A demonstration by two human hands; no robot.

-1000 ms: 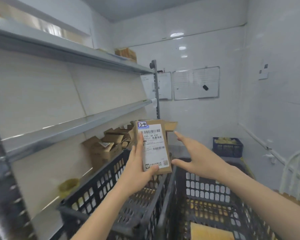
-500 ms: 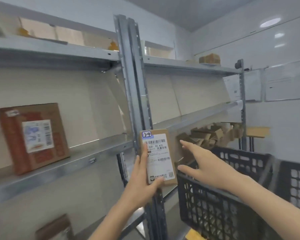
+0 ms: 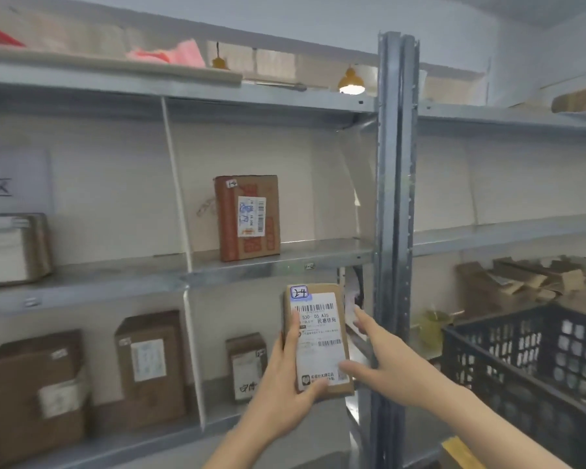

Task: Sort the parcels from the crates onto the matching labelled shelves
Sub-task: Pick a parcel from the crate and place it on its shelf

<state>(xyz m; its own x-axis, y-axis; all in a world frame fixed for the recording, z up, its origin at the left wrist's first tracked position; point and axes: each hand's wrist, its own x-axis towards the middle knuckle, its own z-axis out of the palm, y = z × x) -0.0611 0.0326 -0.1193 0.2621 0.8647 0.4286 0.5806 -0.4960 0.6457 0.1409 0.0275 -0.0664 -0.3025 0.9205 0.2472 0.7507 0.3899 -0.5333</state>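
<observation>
You held the parcel (image 3: pixel 318 336) upright at approx. 6 o'clock in the view, in front of the shelving and just left of the grey upright post (image 3: pixel 394 231). Its white label faced you, w/ a handwritten "2-4" tag at the top-left corner.

Your left hand (image 3: pixel 285 394) gripped it from the 7 o'clock side, w/ the thumb laid up the front along the left edge and a fingertip hooked under the bottom. Your right hand (image 3: pixel 383 360) was spread wide w/ straight fingers at the parcel's 3 o'clock side. Its thumb lay over the lower-right corner and the index finger ran beside the right edge; can't tell if that finger touched.

At the parcel's 11 o'clock, a brown box (image 3: pixel 247 218) stood upright on the middle shelf (image 3: pixel 318 252). At its 9 o'clock, on the lower shelf, stood a small box (image 3: pixel 246 363), then a taller box (image 3: pixel 149 367), then a big box (image 3: pixel 31 394) further left. A dark crate (image 3: pixel 521 360) sat at 4 o'clock in the view, right of the post. Behind it, at 3 o'clock, was a loose pile of cartons (image 3: pixel 521 282).
</observation>
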